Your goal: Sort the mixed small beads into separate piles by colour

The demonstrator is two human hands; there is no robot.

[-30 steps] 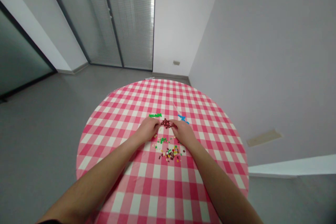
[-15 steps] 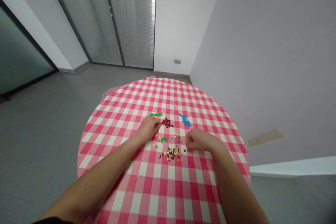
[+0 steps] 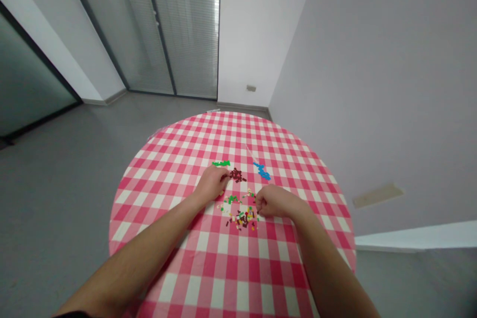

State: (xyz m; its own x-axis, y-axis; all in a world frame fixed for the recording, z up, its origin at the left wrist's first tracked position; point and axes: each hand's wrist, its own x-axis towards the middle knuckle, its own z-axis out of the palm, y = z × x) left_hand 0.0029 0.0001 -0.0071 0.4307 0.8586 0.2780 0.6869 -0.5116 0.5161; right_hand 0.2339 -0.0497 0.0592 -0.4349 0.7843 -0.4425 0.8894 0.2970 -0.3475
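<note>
My left hand (image 3: 212, 183) rests on the cloth with its fingers pinched at the left edge of a heap of dark brown small bricks (image 3: 236, 175). Whatever those fingertips may hold is too small to see. Just beyond that hand lies a row of green bricks (image 3: 221, 163). My right hand (image 3: 276, 201) is curled closed, its fingertips down at the right side of a mixed pile of small bricks (image 3: 244, 219); the fingers hide what may be in them. Between the hands are loose green bricks (image 3: 232, 199) and some pale ones. Blue bricks (image 3: 262, 171) lie beyond my right hand.
A round table with a red-and-white checked tablecloth (image 3: 223, 278) bears everything. A thin, pale strip lies past the blue bricks. Grey floor (image 3: 55, 184) surrounds the table, with a wall (image 3: 391, 84) at the right and glass partitions (image 3: 186, 25) behind.
My right hand has shifted left, closer to the mixed pile, and covers the spot where a dark brick lay. My left hand has moved slightly right towards the brown heap.
</note>
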